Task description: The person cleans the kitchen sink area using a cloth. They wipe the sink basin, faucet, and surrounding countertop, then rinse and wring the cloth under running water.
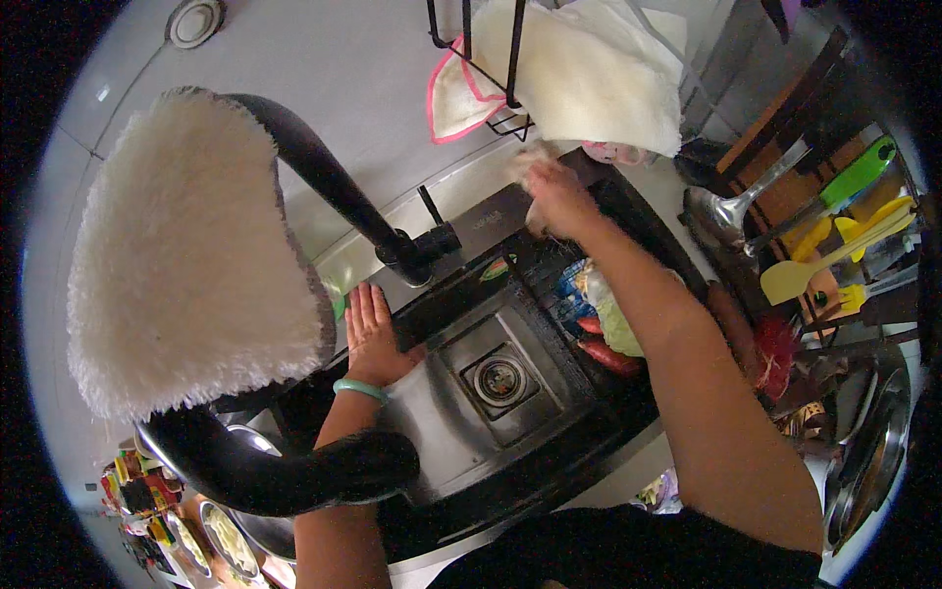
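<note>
My left hand (371, 334) lies flat, fingers together, on the left rim of the steel sink (446, 447), with a green bangle on its wrist. My right hand (555, 194) reaches to the far rim of the sink and is closed on a small pale cloth (530, 162), just below the white towels (589, 83) hanging on a black wire rack (491, 69). The black faucet (334, 182) curves between my hands, and a fluffy white cloth (186, 255) is draped over it close to the camera.
A drain (500, 380) sits in the sink bottom. A strainer basket at the sink's right holds carrots (608, 355) and greens (613, 319). A ladle (731, 211), yellow spatulas (824, 260) and steel pans (868, 452) stand at right. Bowls of food (211, 535) sit lower left.
</note>
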A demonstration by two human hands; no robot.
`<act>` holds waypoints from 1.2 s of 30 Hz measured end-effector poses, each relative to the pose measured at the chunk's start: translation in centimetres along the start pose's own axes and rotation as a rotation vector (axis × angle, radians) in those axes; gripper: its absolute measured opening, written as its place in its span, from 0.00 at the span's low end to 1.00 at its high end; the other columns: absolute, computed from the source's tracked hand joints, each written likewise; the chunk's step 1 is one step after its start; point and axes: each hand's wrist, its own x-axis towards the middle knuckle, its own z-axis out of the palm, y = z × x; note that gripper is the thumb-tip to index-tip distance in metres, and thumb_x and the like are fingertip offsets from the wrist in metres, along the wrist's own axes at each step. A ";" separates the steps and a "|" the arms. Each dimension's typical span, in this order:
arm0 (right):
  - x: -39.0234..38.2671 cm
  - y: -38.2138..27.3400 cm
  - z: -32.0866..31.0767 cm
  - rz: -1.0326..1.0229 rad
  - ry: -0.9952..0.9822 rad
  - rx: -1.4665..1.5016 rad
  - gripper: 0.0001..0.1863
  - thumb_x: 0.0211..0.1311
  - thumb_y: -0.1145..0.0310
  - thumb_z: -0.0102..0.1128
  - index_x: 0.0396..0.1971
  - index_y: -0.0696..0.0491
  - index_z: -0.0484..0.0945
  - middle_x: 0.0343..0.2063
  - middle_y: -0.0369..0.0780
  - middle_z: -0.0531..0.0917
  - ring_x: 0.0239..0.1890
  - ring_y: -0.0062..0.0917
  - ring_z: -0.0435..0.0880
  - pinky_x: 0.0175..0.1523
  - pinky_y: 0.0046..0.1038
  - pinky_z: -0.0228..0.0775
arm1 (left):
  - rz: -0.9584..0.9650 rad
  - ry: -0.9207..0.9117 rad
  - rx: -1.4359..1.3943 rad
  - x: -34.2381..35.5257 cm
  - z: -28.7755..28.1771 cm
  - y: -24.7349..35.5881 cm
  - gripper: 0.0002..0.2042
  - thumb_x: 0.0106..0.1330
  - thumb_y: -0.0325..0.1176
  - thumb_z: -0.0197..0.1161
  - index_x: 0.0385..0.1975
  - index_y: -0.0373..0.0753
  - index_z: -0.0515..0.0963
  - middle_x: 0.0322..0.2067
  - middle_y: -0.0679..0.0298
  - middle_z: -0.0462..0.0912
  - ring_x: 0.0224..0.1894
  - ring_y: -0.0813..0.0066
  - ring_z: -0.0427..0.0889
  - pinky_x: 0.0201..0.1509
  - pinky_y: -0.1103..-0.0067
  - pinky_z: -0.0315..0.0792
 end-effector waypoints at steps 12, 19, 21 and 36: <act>-2.4 -4.1 1.3 0.144 0.098 -0.036 0.21 0.58 0.70 0.46 0.50 0.64 0.70 0.56 0.52 0.69 0.62 0.40 0.63 0.66 0.39 0.51 | 0.127 0.208 -0.087 -0.5 2.3 -2.3 0.59 0.39 0.62 0.67 0.62 0.24 0.45 0.64 0.40 0.47 0.67 0.43 0.45 0.68 0.57 0.42; -0.5 -0.9 2.9 0.338 0.213 -0.151 0.22 0.58 0.69 0.48 0.51 0.65 0.69 0.57 0.52 0.66 0.61 0.45 0.60 0.67 0.41 0.48 | 0.018 -0.060 -0.238 -0.1 0.2 0.3 0.57 0.45 0.46 0.67 0.63 0.32 0.28 0.63 0.37 0.50 0.62 0.44 0.58 0.66 0.65 0.52; -1.5 -2.8 3.4 0.331 0.207 -0.310 0.22 0.57 0.68 0.49 0.49 0.67 0.70 0.56 0.52 0.67 0.61 0.46 0.61 0.66 0.40 0.49 | 0.000 -0.066 -0.210 -0.5 -0.1 -0.6 0.57 0.42 0.58 0.66 0.63 0.26 0.41 0.64 0.39 0.49 0.66 0.42 0.48 0.68 0.59 0.44; -2.8 0.4 2.0 0.345 0.252 -0.294 0.17 0.54 0.70 0.52 0.40 0.68 0.74 0.47 0.53 0.72 0.55 0.43 0.67 0.63 0.39 0.54 | 0.075 -0.023 -0.150 -0.3 -0.4 0.3 0.58 0.39 0.58 0.69 0.62 0.24 0.46 0.64 0.40 0.48 0.67 0.42 0.45 0.68 0.56 0.42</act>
